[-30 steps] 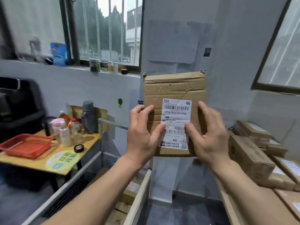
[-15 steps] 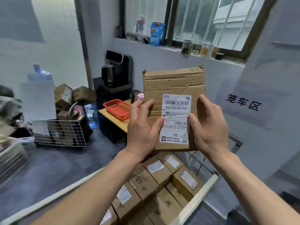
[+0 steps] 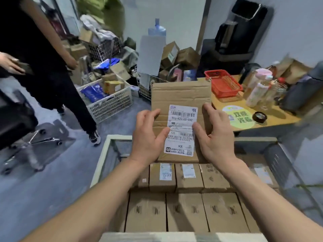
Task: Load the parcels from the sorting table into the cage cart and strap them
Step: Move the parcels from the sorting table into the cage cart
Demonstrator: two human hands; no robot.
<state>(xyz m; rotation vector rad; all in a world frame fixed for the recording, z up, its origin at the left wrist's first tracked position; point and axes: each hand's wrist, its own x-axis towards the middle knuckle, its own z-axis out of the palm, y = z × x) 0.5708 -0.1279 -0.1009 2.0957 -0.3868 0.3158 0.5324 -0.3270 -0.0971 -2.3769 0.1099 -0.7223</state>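
At 6 o'clock, boxes (image 3: 188, 212) lie in rows in the cage cart (image 3: 99, 159). Just above them, your left hand (image 3: 148, 137) and right hand (image 3: 215, 137) grasp the parcel (image 3: 180, 95) by its sides, label (image 3: 181, 130) facing you. Beyond, a red basket (image 3: 223, 84) sits on the table (image 3: 279, 119) at 2 o'clock, and a person (image 3: 43, 67) stands at 10.

Brown parcel (image 3: 180, 95), red basket (image 3: 222, 83)
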